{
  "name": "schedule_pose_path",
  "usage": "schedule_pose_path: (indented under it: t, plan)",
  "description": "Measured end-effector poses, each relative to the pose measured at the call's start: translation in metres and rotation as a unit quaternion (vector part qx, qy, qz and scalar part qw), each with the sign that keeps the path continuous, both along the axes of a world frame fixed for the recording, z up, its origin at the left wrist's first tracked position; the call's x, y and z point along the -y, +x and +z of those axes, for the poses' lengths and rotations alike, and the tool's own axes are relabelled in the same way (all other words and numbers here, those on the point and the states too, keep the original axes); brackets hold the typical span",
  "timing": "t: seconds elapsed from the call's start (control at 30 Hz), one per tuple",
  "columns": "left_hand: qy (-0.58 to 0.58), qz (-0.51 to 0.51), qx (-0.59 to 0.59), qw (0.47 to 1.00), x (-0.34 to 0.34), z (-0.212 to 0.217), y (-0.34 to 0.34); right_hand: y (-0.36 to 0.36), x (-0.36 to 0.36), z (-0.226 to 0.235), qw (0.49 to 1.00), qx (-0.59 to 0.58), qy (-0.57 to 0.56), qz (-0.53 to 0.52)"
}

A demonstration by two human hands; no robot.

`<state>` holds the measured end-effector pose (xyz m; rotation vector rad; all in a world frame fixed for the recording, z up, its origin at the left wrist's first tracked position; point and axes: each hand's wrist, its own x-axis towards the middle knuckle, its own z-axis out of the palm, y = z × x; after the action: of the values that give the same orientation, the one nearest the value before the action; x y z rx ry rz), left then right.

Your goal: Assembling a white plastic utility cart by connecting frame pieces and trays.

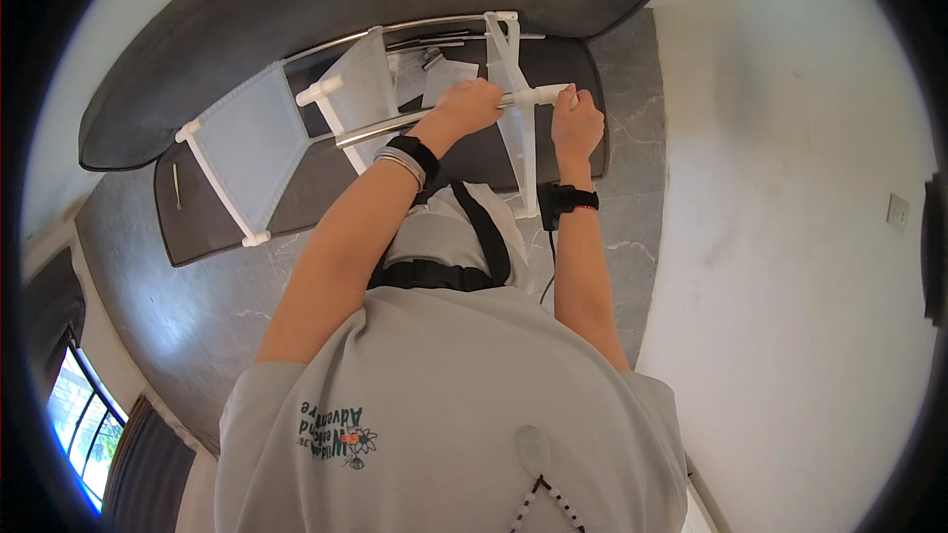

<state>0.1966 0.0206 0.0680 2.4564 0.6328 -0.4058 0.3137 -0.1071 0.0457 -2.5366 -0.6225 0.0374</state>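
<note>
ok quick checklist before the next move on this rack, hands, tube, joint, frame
1. Left hand on the metal tube: ok, fingers wrapped round it near the joint.
2. Right hand on the white connector: ok, it grips just below the connector's end.
3. Tube fully seated in the connector: cannot tell, the left hand hides the join.
4. Rack supported: ok, it lies on the dark cushion.
5. Fabric panels in place: ok, two stretched between white posts.
6. Loose parts within reach: cannot tell, small items behind the rack are too blurred to name.
</note>
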Motion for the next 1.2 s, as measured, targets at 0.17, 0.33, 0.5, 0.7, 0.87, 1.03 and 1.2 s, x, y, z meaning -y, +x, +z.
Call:
schedule_pose_path:
  t: [0.17, 0.33, 0.5, 0.7, 0.87, 1.03, 1.2]
  plan:
    - [-0.057, 0.005, -0.014, 0.998, -0.005, -0.018, 0.0, 0.001, 0.001, 0.0, 0.999, -0.037, -0.018, 0.002]
    - [-0.124, -0.011, 0.033, 0.992, -0.012, -0.03, -0.001, 0.0, 0.004, -0.005, 1.0, -0.012, -0.014, 0.015]
    - [-0.209, -0.002, 0.039, 0.977, -0.016, -0.034, -0.004, 0.001, 0.003, -0.007, 1.0, -0.01, -0.008, 0.02]
    - [0.116, 0.037, 0.113, 0.986, 0.017, -0.024, -0.004, 0.004, -0.002, -0.008, 1.0, 0.019, -0.007, -0.006]
    - [0.315, 0.082, 0.184, 0.927, 0.042, -0.036, -0.003, 0.003, -0.006, -0.003, 0.999, 0.024, -0.027, -0.017]
    - [0.201, 0.098, 0.128, 0.966, 0.03, -0.039, -0.001, -0.003, -0.014, 0.004, 0.997, 0.004, -0.043, -0.059]
    - [0.165, 0.078, 0.116, 0.976, 0.025, -0.033, -0.007, -0.005, -0.005, 0.004, 1.0, 0.012, -0.022, -0.015]
